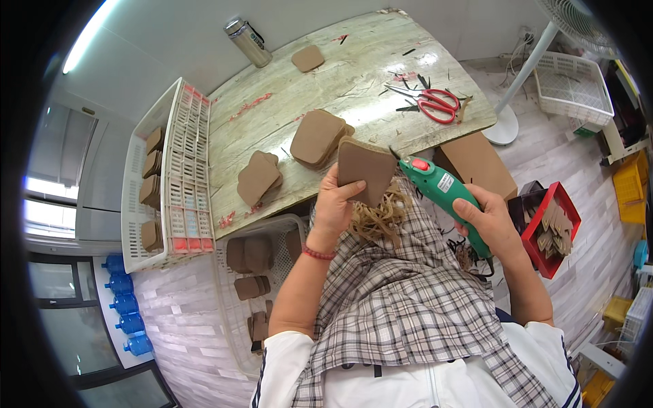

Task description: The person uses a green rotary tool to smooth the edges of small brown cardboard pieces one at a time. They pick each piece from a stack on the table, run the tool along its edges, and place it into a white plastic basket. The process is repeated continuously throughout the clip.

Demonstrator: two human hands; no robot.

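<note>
My left hand (332, 207) is closed on a brown rounded-square pad (366, 168), its thumb flat on the face. In my right hand (491, 216) lies a green handheld electric tool (441, 187) with a red switch; the fingers wrap round its body. The tool's thin dark tip is close to the pad's upper right corner; whether they touch I cannot tell. Tan strips (381, 214) hang below the pad over my checked apron (401, 292). On the table just beyond my left hand sit a stack of brown pads (317, 138) and a smaller pile (258, 178).
Red-handled scissors (435, 105) lie among dark scraps on the worn table (272, 115). A steel flask (247, 42) and single pad (308, 59) are farther back. White crates (187, 170) with pads stand left. A red box (575, 221) of tan pieces and a fan (537, 61) are right.
</note>
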